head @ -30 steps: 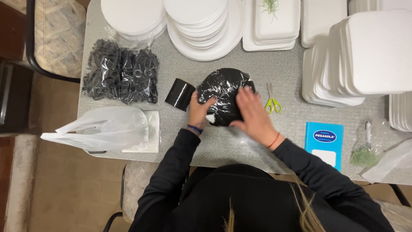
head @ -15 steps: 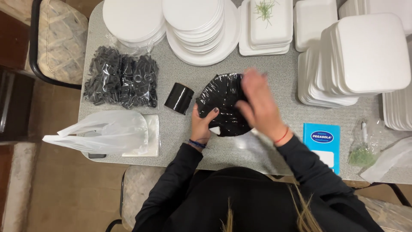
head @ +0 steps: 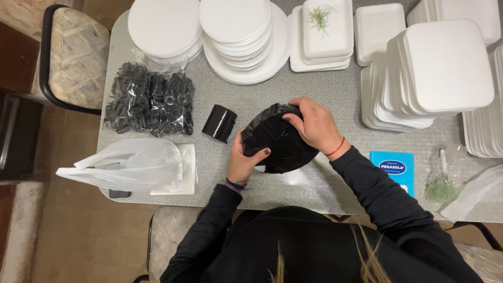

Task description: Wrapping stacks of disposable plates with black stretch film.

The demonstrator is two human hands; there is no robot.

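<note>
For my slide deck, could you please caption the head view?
Both hands, left hand and right hand, grip a black wrapped bundle beside a black roll.

A glossy black wrapped bundle [head: 277, 139] sits on the speckled grey desk [head: 335, 91], beside a shiny black roll [head: 219, 123] and a clear bag of black rings [head: 149, 99]. White plates [head: 241, 31] and white foam trays [head: 445, 73] line the far edge; a blue-and-white box [head: 392, 170] lies near the right corner.
</note>
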